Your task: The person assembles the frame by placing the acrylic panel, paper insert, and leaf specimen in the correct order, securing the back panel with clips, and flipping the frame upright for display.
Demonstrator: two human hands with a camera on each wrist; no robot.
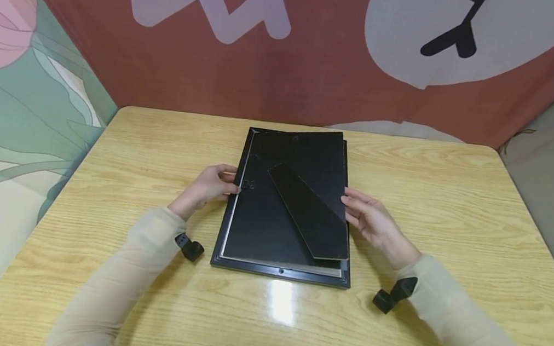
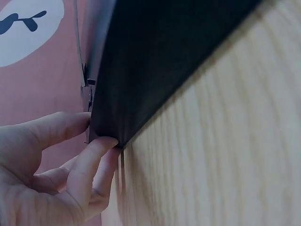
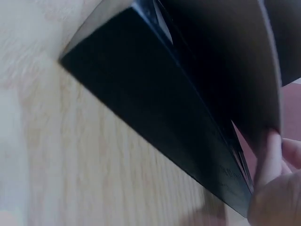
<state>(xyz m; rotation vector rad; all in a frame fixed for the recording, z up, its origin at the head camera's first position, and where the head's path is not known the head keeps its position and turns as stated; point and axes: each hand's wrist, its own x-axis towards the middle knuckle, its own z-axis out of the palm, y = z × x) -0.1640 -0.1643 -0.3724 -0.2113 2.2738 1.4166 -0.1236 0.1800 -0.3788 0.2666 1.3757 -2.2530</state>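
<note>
A black picture frame (image 1: pixel 249 268) lies face down on the wooden table. Its black backing board (image 1: pixel 262 226) sits inside with the right side raised out of the frame, and an easel leg (image 1: pixel 309 214) slants across it. My left hand (image 1: pixel 208 184) holds the left rim, thumb on top and fingers at the outer side (image 2: pixel 136 61). On the other side my right hand (image 1: pixel 371 217) pinches the board's raised right edge. In the right wrist view a gap shows between the lifted board (image 3: pixel 244 70) and the frame's side wall (image 3: pixel 141 89).
The light wooden table (image 1: pixel 161 135) extends around the frame on all sides. Behind it hangs a red printed cloth (image 1: pixel 314 83). Small black cameras (image 1: pixel 193 250) are strapped to both wrists over the pale sleeves.
</note>
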